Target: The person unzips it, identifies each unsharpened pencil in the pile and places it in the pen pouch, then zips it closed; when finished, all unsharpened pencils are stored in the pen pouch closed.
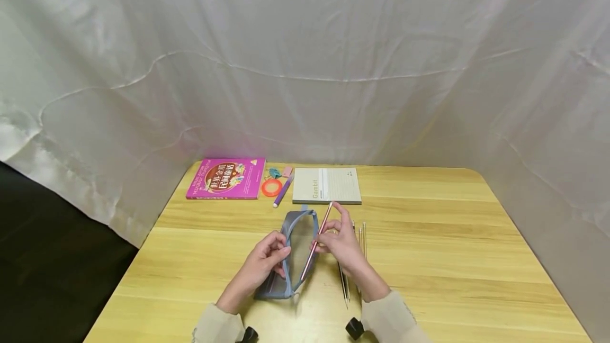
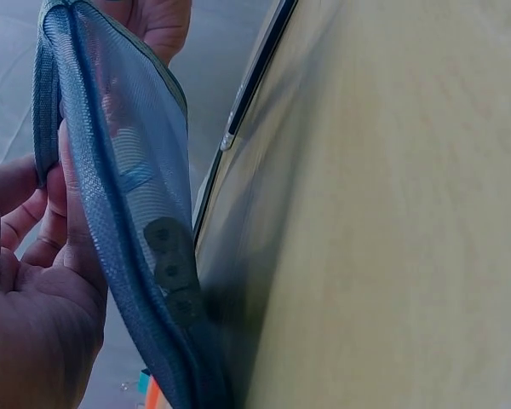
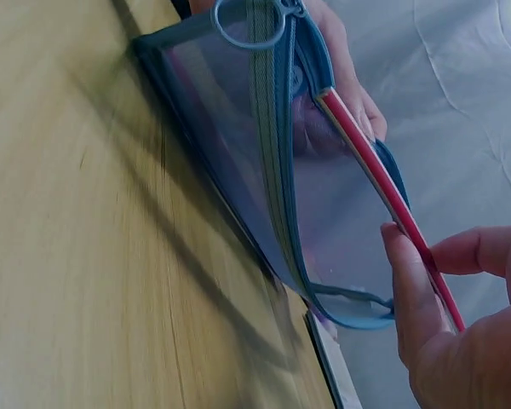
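A blue-grey mesh pencil pouch (image 1: 274, 289) stands open-mouthed at the table's near middle. My left hand (image 1: 259, 263) pinches the left side of its zippered edge between thumb and fingers. My right hand (image 1: 347, 247) holds a red pencil (image 1: 324, 221), thumb on one side and fingers on the other. The pencil (image 3: 392, 196) slants across the pouch mouth, its lower end at the zipper edge near the zip pull ring (image 3: 247, 43). Whether that end is inside cannot be told. Dark pencils (image 1: 342, 279) and lighter pencils (image 1: 365, 237) lie beside and partly under the right hand.
A pink book (image 1: 250, 184) lies at the back left. Near it are an orange tape ring (image 1: 264, 188), a purple marker (image 1: 283, 192), a small teal item (image 1: 275, 173) and a pink block (image 1: 287, 171). A notebook (image 1: 305, 187) lies behind the pouch. Pale curtains (image 1: 314, 110) surround the table.
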`<action>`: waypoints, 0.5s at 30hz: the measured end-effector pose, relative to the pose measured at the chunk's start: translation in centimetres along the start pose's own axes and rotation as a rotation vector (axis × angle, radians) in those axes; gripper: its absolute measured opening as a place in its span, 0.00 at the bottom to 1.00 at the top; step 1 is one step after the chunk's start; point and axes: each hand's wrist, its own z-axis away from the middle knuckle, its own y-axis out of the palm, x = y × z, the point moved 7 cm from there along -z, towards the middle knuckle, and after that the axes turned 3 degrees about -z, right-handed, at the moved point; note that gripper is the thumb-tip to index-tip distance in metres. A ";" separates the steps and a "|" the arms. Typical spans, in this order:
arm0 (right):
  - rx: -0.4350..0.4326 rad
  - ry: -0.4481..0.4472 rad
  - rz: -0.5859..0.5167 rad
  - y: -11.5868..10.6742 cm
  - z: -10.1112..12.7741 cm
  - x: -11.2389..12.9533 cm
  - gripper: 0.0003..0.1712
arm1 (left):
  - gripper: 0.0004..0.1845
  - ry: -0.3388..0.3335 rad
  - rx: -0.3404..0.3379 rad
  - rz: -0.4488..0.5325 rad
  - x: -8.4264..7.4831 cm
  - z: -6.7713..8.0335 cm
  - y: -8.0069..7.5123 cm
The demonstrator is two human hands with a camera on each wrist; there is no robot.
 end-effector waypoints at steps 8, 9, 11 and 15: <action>-0.035 -0.017 0.013 0.8 0.1 -0.7 0.59 | 0.10 0.006 0.001 0.009 0.0 0.0 0.3; -0.030 -0.013 0.022 0.9 0.2 -0.8 0.59 | 0.10 0.007 0.003 0.013 0.0 0.0 0.4; -0.021 -0.007 0.027 1.1 0.3 -1.1 0.59 | 0.10 0.010 0.006 0.020 -0.1 -0.1 0.5; -0.001 -0.006 0.023 1.6 0.8 -1.4 0.59 | 0.10 0.015 0.010 0.030 -0.5 -0.4 0.8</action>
